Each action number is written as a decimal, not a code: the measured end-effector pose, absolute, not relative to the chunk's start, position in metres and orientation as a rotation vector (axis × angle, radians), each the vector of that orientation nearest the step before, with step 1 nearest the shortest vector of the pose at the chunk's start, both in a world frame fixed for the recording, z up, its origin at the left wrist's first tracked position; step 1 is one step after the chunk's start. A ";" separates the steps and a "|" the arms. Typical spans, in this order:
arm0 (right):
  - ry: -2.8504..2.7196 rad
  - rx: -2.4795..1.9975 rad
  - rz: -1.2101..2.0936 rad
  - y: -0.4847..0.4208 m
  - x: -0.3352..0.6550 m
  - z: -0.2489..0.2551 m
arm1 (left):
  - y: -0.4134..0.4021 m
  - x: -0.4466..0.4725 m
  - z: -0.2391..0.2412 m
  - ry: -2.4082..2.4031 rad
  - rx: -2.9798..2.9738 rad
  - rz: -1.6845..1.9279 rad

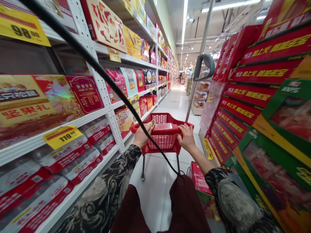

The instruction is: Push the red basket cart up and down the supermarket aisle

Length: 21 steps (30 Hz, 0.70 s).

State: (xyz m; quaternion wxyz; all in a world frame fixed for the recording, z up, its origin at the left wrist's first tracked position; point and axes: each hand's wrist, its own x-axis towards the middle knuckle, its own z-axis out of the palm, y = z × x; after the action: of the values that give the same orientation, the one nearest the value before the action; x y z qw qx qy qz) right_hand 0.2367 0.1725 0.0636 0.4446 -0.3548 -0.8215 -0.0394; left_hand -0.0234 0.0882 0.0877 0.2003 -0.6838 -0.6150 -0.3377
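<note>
A red plastic shopping cart [161, 147] stands in the aisle just in front of me, on thin metal legs. My left hand [142, 134] is closed on the left part of its near rim. Something small and beige shows at the fingertips there, too unclear to name. On the right part of the same rim, the fingers of my right hand [186, 137] are curled over the red plastic. Inside the basket lies a pale, flat item [163, 126], partly hidden behind the rim.
White shelves [112, 113] with gift boxes and drink packs line the left side. Stacked red cartons [252, 94] and green boxes [277, 155] rise close on the right. A pole with a grey handle [204, 66] stands beyond the cart. A black cable [109, 82] crosses my view.
</note>
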 end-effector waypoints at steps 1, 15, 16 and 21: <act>-2.042 -0.882 -0.097 0.171 0.238 0.065 | 0.082 -0.025 0.087 -1.707 -1.901 -0.940; -2.173 -0.926 -0.111 0.120 0.195 0.080 | 0.048 -0.014 0.097 -1.730 -1.844 -0.860; -2.168 -0.923 -0.113 0.120 0.196 0.080 | 0.044 -0.021 0.097 -1.768 -1.817 -0.858; -2.161 -0.935 -0.120 0.116 0.192 0.080 | 0.038 -0.025 0.096 -1.739 -1.851 -0.887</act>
State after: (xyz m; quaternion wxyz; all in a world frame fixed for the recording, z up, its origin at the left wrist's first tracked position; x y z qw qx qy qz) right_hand 0.1923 0.1160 0.0798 0.3819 -0.3664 -0.8471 -0.0471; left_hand -0.0252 0.0383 0.0963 0.2239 -0.6706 -0.6301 -0.3213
